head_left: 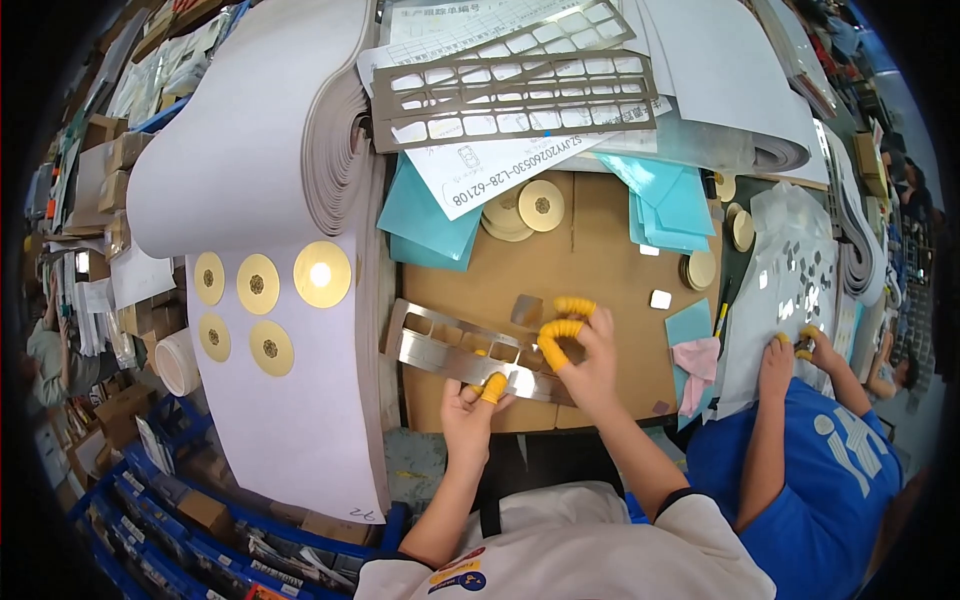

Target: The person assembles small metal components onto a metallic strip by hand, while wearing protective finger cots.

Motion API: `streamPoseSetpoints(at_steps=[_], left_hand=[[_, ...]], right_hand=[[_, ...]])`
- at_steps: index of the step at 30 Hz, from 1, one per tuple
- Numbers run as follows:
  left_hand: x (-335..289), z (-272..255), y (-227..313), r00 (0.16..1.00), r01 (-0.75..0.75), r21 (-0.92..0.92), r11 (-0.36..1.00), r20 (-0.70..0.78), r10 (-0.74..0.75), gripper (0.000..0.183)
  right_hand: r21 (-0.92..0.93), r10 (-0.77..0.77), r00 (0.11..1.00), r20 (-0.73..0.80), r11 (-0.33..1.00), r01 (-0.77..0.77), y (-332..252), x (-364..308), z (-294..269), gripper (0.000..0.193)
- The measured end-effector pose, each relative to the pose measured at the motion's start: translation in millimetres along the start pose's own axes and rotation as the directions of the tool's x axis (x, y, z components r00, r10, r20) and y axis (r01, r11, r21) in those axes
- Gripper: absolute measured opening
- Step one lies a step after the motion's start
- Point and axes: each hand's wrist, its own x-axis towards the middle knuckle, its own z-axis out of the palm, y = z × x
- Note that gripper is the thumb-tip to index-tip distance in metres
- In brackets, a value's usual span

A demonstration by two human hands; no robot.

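My left hand [472, 402] and my right hand [582, 352] both wear yellow finger cots. They rest on a shiny metal stencil strip [436, 346] with rectangular cut-outs, lying across a brown cardboard board [600, 250]. The left thumb presses the strip's near edge. The right fingers pinch at the strip's right part, beside a small grey square piece [527, 309]. Whether anything small is between the right fingertips is hidden.
Gold discs [322, 273] lie on white paper sheets [290, 400] at left; more discs [541, 205] sit on the board. Two larger stencils [512, 95], printed papers and teal sheets [432, 222] lie behind. A person in blue [810, 460] works at right.
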Motion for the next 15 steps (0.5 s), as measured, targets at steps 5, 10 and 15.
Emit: streamPoseSetpoints(at_steps=[5, 10, 15], left_hand=[[0, 1, -1, 1.0, 0.008, 0.011, 1.0, -0.017, -0.007, 0.041], [-1, 4, 5, 1.0, -0.005, -0.028, 1.0, -0.027, 0.004, 0.04], [3, 2, 0, 1.0, 0.009, -0.006, 1.0, 0.003, -0.009, 0.044]], right_hand=[[-0.162, -0.012, 0.994, 0.107, 0.986, 0.03, 14, 17, 5, 0.024], [-0.221, -0.027, 0.996, 0.087, 0.974, 0.046, 6, 4, -23, 0.036], [0.019, 0.237, 0.93, 0.28, 0.967, -0.253, 2, -17, -38, 0.036]])
